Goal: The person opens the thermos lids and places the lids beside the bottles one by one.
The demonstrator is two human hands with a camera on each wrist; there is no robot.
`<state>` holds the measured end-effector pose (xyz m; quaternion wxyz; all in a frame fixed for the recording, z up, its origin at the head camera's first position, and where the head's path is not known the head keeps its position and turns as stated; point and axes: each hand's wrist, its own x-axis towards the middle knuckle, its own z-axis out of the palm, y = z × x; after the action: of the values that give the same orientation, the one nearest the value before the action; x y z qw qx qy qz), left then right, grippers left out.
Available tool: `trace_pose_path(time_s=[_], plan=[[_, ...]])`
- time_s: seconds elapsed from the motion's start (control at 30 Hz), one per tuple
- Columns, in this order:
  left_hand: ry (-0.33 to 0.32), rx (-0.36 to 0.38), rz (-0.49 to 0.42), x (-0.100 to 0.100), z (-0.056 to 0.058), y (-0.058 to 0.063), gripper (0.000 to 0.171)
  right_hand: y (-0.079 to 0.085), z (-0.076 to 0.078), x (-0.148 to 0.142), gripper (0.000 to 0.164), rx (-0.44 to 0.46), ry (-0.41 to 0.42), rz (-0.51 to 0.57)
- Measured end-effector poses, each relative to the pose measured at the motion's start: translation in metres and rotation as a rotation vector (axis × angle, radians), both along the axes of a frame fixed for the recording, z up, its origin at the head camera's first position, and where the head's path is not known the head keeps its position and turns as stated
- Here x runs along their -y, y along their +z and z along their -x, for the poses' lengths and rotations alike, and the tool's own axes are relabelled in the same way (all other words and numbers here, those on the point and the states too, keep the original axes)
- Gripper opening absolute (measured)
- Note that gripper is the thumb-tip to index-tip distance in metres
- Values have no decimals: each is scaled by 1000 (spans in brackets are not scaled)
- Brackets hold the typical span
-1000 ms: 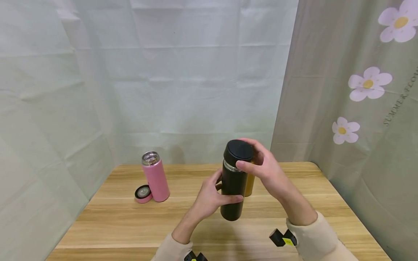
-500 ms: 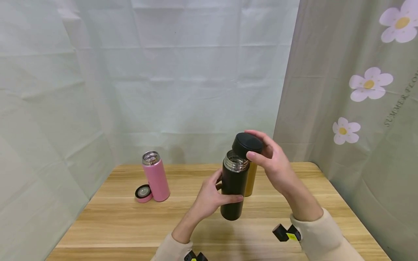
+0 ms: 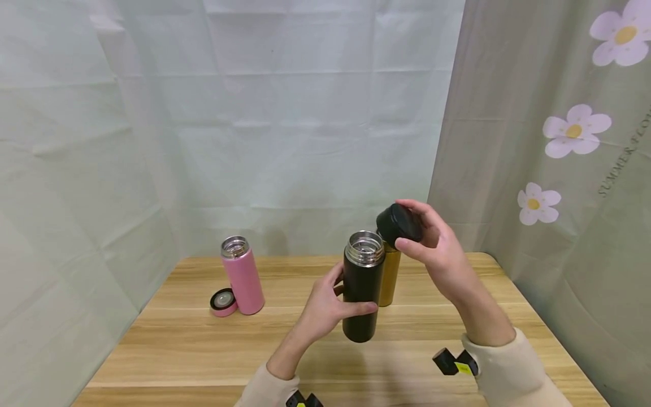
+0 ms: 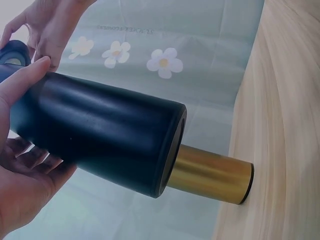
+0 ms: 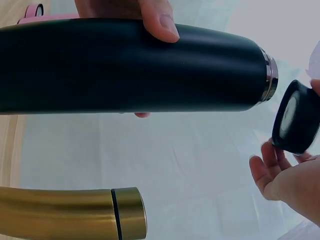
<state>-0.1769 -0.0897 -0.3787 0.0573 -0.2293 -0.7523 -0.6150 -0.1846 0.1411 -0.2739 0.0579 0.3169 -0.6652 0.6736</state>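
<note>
One black bottle (image 3: 363, 282) is held clear of the tabletop (image 3: 203, 362), near the middle and close to upright, its bare steel mouth (image 3: 366, 249) facing up. The left hand (image 3: 328, 308) is clamped round its body, thumb across the front, well below the neck; that low grip probably serves to steady the bottle while leaving the mouth free. Just beside and above the mouth, apart from it, is the black lid (image 3: 399, 223), clasped by its side between the thumb and fingers of the right hand (image 3: 437, 249). It is tilted, underside toward the bottle, a hold that seems suited to gripping a round rim without covering the opening. Behind the black bottle, partly hidden by it, a gold bottle (image 3: 390, 277) stands on the tabletop with its top on. Well off to the left stands an open pink bottle (image 3: 244, 282), its pink lid (image 3: 224, 302) lying underside up next to it, perhaps to spare the inner face; whether the two touch is hard to tell. No brand or label can be made out on any bottle. A yellow tag (image 3: 463, 368) on the right wrist's camera is too small to read. Farther out, the flowered curtain (image 3: 574, 254) carries the printed words "SUMMER FLOW", cut off by the view's edge.
</note>
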Motion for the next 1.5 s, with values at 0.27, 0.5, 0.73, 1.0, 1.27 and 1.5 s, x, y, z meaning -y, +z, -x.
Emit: trace_pose_path(time_s=[0.27, 0.5, 0.73, 1.0, 1.27, 1.5], plan=[[1, 11, -21, 2, 1, 0, 72, 1, -2, -4, 65, -17, -69, -59], [-5, 11, -27, 3, 1, 1, 72, -1, 0, -5, 70, -64, -43, -141], [4, 7, -21, 5, 3, 0, 73, -6, 3, -7, 63, -139, -151, -209], [14, 14, -37, 7, 3, 2, 73, -12, 3, -8, 61, -187, -312, -268], [18, 22, -32, 8, 3, 1, 73, -17, 0, -8, 60, -156, -328, -264], [14, 19, -20, 8, 3, 2, 73, -23, 1, -10, 58, -157, -278, -208]])
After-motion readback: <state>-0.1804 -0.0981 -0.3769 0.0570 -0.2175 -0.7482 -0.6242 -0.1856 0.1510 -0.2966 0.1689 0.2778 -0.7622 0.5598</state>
